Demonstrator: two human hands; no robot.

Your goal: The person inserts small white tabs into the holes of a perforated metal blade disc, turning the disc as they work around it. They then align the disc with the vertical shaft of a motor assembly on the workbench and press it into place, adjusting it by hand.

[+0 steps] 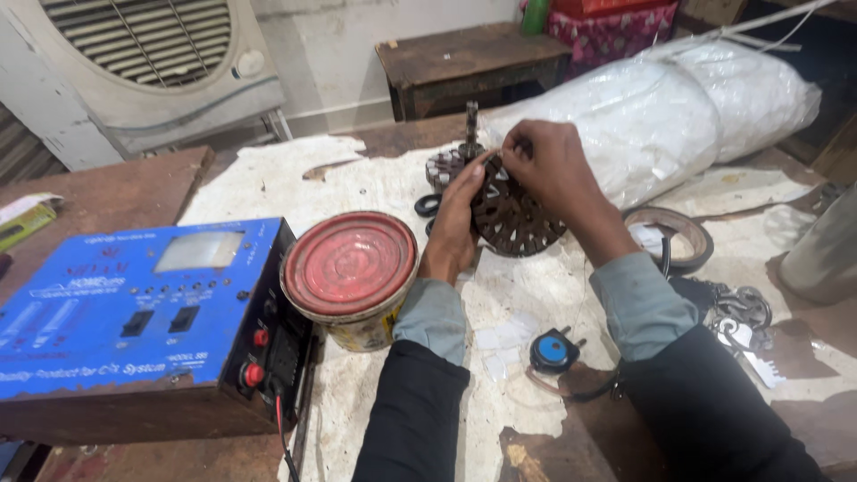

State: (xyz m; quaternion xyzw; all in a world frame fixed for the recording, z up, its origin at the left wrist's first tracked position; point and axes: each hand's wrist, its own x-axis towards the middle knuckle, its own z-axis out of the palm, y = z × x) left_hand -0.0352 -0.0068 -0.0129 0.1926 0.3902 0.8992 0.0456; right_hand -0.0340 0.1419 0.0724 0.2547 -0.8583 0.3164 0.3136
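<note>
Head view, looking down: the left hand cups the near-left rim of a dark brown, round, slotted metal stator core, fingers closed along its edge and palm behind it, so the disc stands tilted up off the bench rather than flat. The right hand sits on the upper rim of the same core, thumb and fingertips pinched together at a slot; whether a strand of wire lies in that pinch is too fine to tell. Judged step: hand work at the slots of the core, mid-way, with one hand steadying and the other working at the rim. Any next move calls for a firm brace from the left hand and a small, exact action from the right fingertips at the chosen slot.

The core lies wholly between both hands, touching each, above the worn white sheet covering the workbench. Just behind it stands a dark metal shaft with a toothed part. Near the left forearm sits a round tin with a red lid; beside that, a blue metal power-supply box. A black and blue plug lies between the forearms. A white plastic-wrapped bundle lies beyond the right hand, and a brown tape roll rests beside the right forearm.
</note>
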